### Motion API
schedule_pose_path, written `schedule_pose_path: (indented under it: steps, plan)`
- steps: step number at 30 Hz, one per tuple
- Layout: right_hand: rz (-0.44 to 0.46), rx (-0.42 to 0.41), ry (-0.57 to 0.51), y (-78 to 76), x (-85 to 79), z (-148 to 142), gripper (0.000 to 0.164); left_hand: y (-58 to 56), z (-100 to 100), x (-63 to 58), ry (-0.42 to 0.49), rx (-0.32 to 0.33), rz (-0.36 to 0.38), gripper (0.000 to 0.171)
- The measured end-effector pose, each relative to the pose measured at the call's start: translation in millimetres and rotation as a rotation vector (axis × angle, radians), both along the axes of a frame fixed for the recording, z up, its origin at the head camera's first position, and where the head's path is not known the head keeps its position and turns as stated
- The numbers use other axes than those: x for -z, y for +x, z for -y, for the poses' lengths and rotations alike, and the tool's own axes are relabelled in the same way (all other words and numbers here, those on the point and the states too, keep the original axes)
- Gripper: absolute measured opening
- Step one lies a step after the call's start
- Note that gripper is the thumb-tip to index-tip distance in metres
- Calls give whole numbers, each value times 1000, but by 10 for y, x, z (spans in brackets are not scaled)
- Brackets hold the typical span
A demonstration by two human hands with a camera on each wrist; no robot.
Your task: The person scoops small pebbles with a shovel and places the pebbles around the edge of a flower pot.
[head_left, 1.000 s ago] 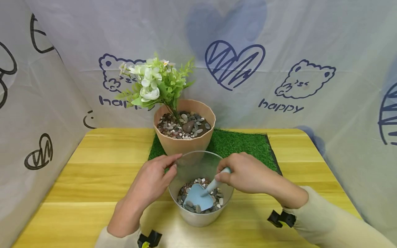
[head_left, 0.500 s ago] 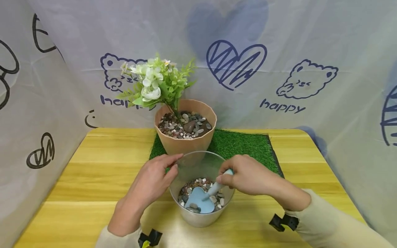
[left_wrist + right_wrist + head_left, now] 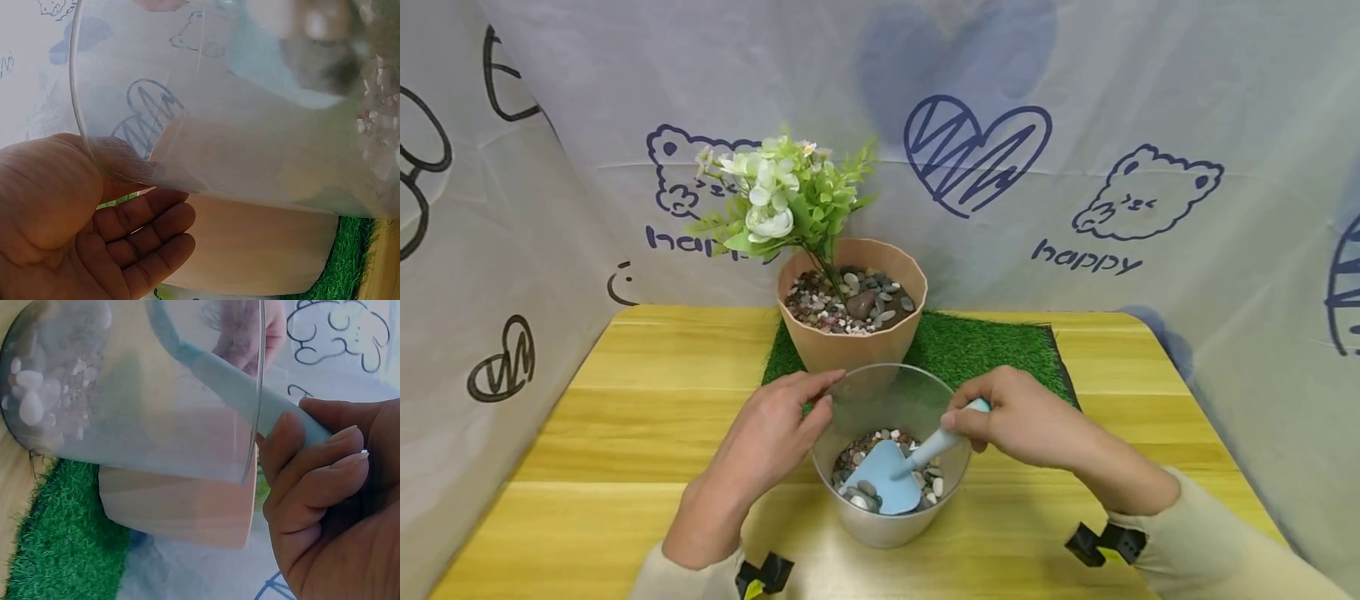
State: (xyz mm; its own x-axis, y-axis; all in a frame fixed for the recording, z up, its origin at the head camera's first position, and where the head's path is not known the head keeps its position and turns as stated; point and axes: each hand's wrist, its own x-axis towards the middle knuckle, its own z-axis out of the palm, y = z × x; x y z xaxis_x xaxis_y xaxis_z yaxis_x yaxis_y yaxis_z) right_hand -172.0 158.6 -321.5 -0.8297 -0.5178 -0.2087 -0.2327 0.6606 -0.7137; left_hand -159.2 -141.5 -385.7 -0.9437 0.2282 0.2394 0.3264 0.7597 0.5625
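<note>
A clear plastic bucket (image 3: 887, 529) stands on the table, with small stones (image 3: 934, 487) in its bottom. My left hand (image 3: 767, 429) holds its rim at the left, thumb and forefinger at the edge; the other fingers (image 3: 156, 240) show loosely bent outside the wall in the left wrist view. My right hand (image 3: 1015, 417) grips the pale handle of a light-blue garden trowel (image 3: 891, 479) at the bucket's right rim. The blade lies tilted down inside the bucket, and several grey and white pebbles (image 3: 861, 497) sit at its left edge.
Behind the bucket stands a peach flowerpot (image 3: 857, 354) with stones and a white-flowered plant (image 3: 775, 196). Under the pot lies a green turf mat (image 3: 985, 350) on the wooden table (image 3: 625, 417). A printed cloth (image 3: 985, 50) hangs close behind.
My right hand has moved a little to the right and drawn the trowel handle lower toward the rim. The blade shifted among the pebbles. My left hand has stayed at the rim.
</note>
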Motion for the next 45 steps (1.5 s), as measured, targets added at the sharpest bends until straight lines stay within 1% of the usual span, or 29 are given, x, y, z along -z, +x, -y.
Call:
schedule_pose_path:
  steps: [5, 8, 12, 16, 24, 29, 33, 38, 42, 45]
  plan:
    - [61, 79, -49, 13, 12, -85, 21, -6, -7, -12, 0, -2, 3, 40]
    - [100, 115, -121, 14, 40, -130, 22, -12, -5, -14, 0, -4, 4, 39]
    - [149, 131, -209, 7, 73, -180, 24, -22, -5, -18, 3, -1, 6, 39]
    - [181, 146, -238, 4, 99, -214, 26, -30, -7, -17, 5, 2, 8, 39]
    - [208, 167, -283, 14, 142, -298, 30, -21, -14, -8, -4, -4, 34, 40]
    - [196, 184, -318, 18, 147, -390, 32, -4, -22, 1, 0, -4, 48, 40]
    - [175, 215, -341, 5, 83, -458, 33, -1, -21, 6, 2, -3, 44, 40]
    - [152, 282, -400, -45, -72, -510, 32, -1, -14, 3, 5, -4, 33, 40]
    - [148, 347, -469, -132, -227, -538, 28, 1, -8, 0, 5, -7, 26, 40]
    - [133, 400, -516, -235, -359, -548, 26, 3, -7, -4, 2, -11, 25, 39]
